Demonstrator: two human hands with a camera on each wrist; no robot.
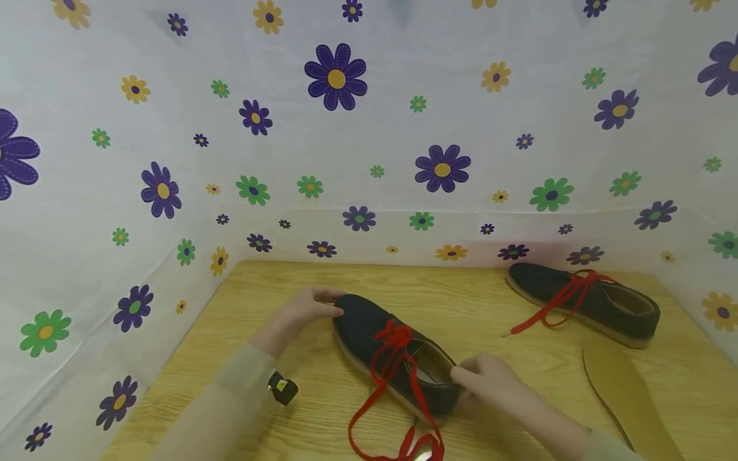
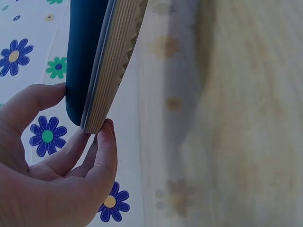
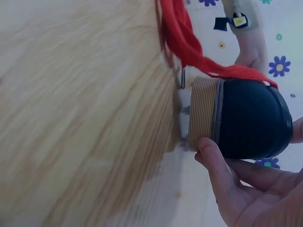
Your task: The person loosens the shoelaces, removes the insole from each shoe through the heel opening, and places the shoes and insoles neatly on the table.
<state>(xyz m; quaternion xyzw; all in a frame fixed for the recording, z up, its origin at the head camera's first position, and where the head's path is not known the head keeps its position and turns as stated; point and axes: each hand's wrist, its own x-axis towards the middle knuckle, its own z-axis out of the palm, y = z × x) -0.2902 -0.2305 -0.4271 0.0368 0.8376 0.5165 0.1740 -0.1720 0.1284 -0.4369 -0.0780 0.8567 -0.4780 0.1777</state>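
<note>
Your navy shoe (image 1: 362, 334), red laces (image 1: 396, 336) trailing, is held at six o'clock in the head view, your left hand (image 1: 302, 310) pinching its toe at ten o'clock, your right hand (image 1: 490, 381) pinching its heel at four. On the desk (image 1: 473, 301), a matching shoe (image 1: 608, 315) lies toward two o'clock, a tan insole (image 1: 625, 400) at three.

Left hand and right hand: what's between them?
A dark shoe with red laces is between the left hand at its toe and the right hand at its heel, as the head view shows.
</note>
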